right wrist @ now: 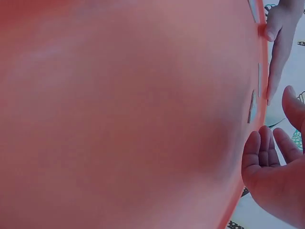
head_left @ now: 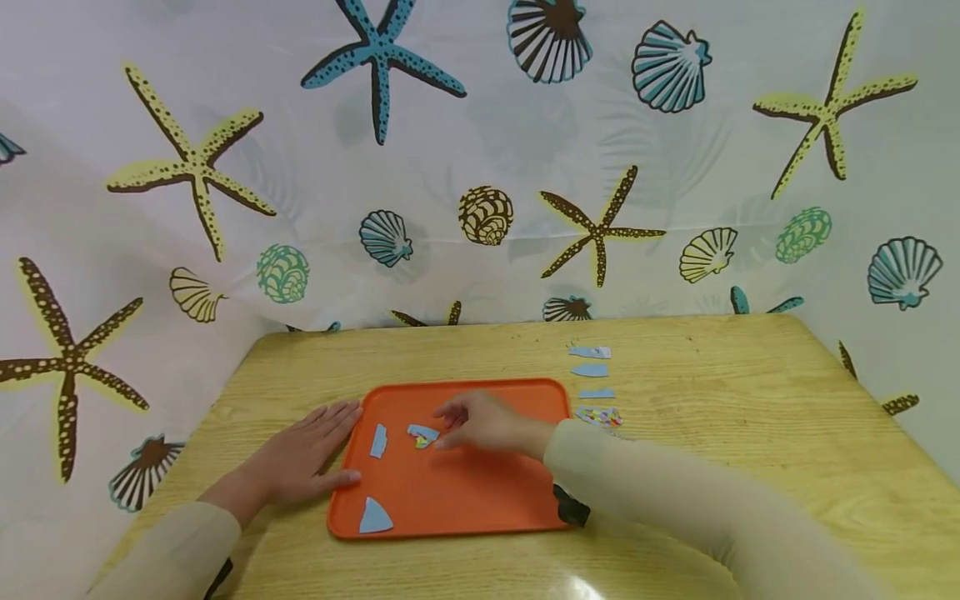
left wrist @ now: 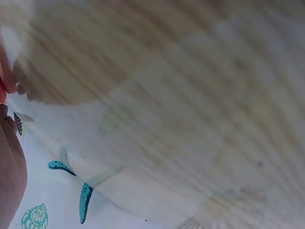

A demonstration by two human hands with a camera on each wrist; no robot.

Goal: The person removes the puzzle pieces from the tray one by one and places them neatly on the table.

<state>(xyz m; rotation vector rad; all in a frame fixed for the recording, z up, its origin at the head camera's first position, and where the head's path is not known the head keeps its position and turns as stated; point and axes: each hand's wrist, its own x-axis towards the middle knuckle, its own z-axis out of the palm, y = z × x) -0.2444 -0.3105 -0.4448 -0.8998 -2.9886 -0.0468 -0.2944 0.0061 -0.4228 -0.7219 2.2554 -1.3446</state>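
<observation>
An orange-red tray lies on the wooden table. At its left edge my left hand rests with the fingers extended, the thumb beside the near part of the rim. Over the middle of the tray is my right hand, thumb and fingers parted and nothing visible between them. Just left of its fingertips lies a small paper scrap, pale blue with a bright multicoloured part. A narrow blue scrap lies farther left, and a larger wedge-shaped blue scrap is in the near left corner.
Right of the tray, several torn paper strips form a column on the wooden table. The nearest, a multicoloured scrap, is beside my right sleeve. A curtain printed with shells and starfish hangs behind the table.
</observation>
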